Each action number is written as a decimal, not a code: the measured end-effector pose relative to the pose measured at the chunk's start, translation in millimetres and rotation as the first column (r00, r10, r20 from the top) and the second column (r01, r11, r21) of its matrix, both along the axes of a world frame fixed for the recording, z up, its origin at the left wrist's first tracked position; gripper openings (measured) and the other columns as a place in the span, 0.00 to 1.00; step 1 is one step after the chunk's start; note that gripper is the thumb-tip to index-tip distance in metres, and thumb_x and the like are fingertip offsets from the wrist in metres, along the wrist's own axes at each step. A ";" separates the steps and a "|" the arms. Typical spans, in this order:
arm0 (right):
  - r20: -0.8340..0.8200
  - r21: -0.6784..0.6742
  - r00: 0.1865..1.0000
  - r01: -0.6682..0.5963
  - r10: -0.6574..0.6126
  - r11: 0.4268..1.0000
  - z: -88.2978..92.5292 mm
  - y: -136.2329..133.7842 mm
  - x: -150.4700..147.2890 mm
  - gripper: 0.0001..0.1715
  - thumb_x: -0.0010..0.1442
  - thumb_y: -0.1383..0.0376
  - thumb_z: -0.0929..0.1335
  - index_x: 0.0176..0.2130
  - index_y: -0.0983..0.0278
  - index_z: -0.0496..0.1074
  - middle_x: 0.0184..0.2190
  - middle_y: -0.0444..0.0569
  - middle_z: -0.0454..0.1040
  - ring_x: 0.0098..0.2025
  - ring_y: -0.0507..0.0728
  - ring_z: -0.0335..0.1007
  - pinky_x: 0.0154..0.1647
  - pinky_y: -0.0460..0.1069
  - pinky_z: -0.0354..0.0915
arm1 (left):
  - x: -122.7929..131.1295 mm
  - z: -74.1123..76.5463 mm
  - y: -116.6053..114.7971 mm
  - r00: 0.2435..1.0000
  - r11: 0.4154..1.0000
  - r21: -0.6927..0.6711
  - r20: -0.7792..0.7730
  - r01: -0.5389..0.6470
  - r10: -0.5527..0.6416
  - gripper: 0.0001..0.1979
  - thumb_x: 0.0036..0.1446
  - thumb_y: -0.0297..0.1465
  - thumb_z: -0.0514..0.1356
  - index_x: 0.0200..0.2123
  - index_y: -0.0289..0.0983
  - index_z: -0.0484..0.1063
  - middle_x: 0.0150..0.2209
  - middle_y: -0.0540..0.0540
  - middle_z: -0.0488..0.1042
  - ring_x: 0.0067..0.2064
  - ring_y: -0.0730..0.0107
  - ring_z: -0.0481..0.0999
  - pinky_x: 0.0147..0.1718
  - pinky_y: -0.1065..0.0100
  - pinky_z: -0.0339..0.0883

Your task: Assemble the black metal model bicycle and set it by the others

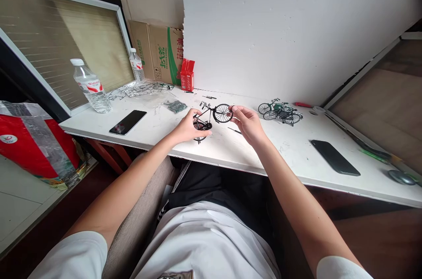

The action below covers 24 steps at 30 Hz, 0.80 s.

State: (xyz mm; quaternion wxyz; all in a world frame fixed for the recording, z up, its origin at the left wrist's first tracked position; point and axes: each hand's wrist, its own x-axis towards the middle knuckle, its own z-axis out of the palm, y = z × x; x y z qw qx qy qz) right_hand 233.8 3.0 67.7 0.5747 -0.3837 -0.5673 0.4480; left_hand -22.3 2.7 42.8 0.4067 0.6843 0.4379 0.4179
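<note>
A small black model bicycle [212, 117] is held just above the white table [231, 149] at its middle. My left hand [187, 127] is closed round the rear wheel and frame. My right hand [248, 124] pinches the front wheel at its right side with thumb and forefinger. The bicycle's handlebars point away from me. A thin dark pin [234, 130] lies on the table between my hands.
Two finished green model bicycles [280, 111] stand to the right. Black phones lie at left [128, 122] and right [335, 157]. Water bottles [91, 86], a red carton [187, 75], a bag of small parts [176, 106] and plastic sprues [145, 89] sit at the back left.
</note>
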 end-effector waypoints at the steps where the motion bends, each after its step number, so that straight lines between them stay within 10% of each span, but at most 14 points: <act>1: 0.002 -0.007 1.000 -0.003 0.003 1.000 2.0 -1.5 -0.9 0.24 0.56 0.43 0.80 0.41 0.57 0.83 0.44 0.47 0.82 0.48 0.57 0.77 0.49 0.52 0.74 | 0.2 -1.1 0.1 1.000 1.000 -0.003 -0.009 -0.021 0.021 0.43 0.41 0.40 0.81 0.56 0.41 0.63 0.47 0.45 0.72 0.45 0.62 0.76 0.48 0.61 0.70; 14: -0.076 -0.028 0.988 -0.134 0.132 0.991 2.6 -4.3 2.2 0.24 0.60 0.42 0.78 0.40 0.58 0.80 0.56 0.51 0.81 0.61 0.64 0.78 0.55 0.54 0.75 | 7.6 -2.1 -1.1 0.989 0.977 -0.156 0.003 0.147 -0.148 0.18 0.63 0.46 0.63 0.48 0.39 0.75 0.50 0.43 0.78 0.55 0.54 0.76 0.55 0.59 0.66; 24: 0.094 0.127 0.994 0.038 -0.050 0.991 -0.4 -4.2 0.8 0.24 0.57 0.43 0.80 0.42 0.59 0.83 0.47 0.52 0.85 0.54 0.62 0.81 0.55 0.56 0.76 | 17.7 4.4 -13.1 0.837 0.746 -0.452 0.484 0.488 -0.254 0.23 0.65 0.43 0.67 0.57 0.37 0.78 0.65 0.32 0.76 0.58 0.47 0.82 0.46 0.58 0.75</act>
